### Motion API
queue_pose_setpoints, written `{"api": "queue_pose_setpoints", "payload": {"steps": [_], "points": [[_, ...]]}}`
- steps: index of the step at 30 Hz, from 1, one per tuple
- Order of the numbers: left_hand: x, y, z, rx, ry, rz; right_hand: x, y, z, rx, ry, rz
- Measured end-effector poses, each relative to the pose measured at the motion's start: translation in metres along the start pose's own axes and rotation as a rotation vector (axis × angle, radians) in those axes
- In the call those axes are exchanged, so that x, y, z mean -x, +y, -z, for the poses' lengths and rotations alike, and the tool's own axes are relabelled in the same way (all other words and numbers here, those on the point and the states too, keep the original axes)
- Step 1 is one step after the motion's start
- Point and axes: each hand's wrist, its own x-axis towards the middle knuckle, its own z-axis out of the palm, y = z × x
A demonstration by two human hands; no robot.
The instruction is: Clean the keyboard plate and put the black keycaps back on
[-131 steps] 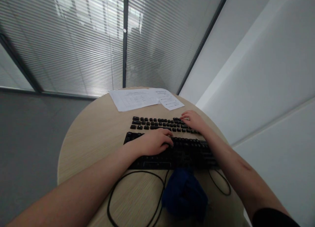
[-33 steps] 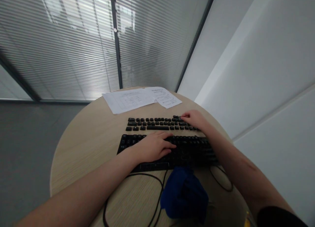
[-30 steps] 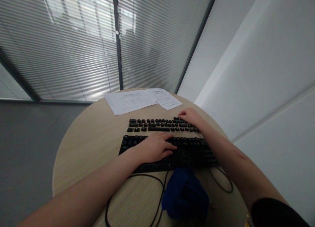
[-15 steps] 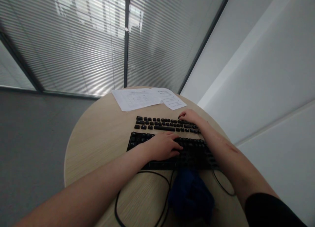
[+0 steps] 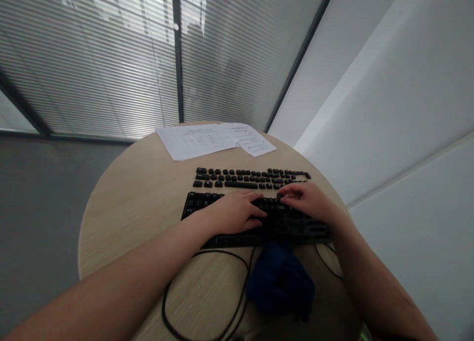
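Note:
A black keyboard point(image 5: 225, 241) lies across the round table, with bare sections where keys are off its frame. My left hand point(image 5: 237, 212) rests flat on the keyboard's middle, fingers spread. Over the keyboard's upper edge, right of centre, my right hand point(image 5: 305, 200) pinches a small black keycap point(image 5: 279, 196) between thumb and fingertips; the fingers partly hide it. Beyond the keyboard, loose black keycaps point(image 5: 240, 185) are laid out in rows on the tabletop.
Printed paper sheets point(image 5: 196, 141) lie at the far side of the table point(image 5: 122, 203). A crumpled blue cloth point(image 5: 279, 282) sits at the near edge, beside a looped black cable point(image 5: 207, 252). A white wall point(image 5: 407, 133) stands at the right, and a glass partition with blinds point(image 5: 111, 74) behind.
My right hand has come back from the loose keycap rows to the keyboard's upper edge, with a keycap in its fingers. My left hand stays on the keyboard. The view has shifted slightly.

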Motion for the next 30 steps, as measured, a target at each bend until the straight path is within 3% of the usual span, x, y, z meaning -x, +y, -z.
{"api": "queue_pose_setpoints", "payload": {"steps": [3, 9, 19, 30], "points": [[0.001, 0.0, 0.004, 0.005, -0.014, -0.007, 0.014, -0.003, -0.008, 0.023, -0.08, 0.046], [0.001, 0.001, 0.009, 0.013, -0.03, 0.019, 0.008, -0.003, -0.02, 0.139, -0.142, 0.151], [0.0, 0.001, 0.013, -0.025, -0.074, 0.026, 0.004, -0.005, -0.025, 0.067, -0.088, 0.247], [0.002, 0.0, 0.02, -0.033, -0.079, 0.06, -0.001, 0.002, -0.029, 0.009, -0.136, 0.277]]}}
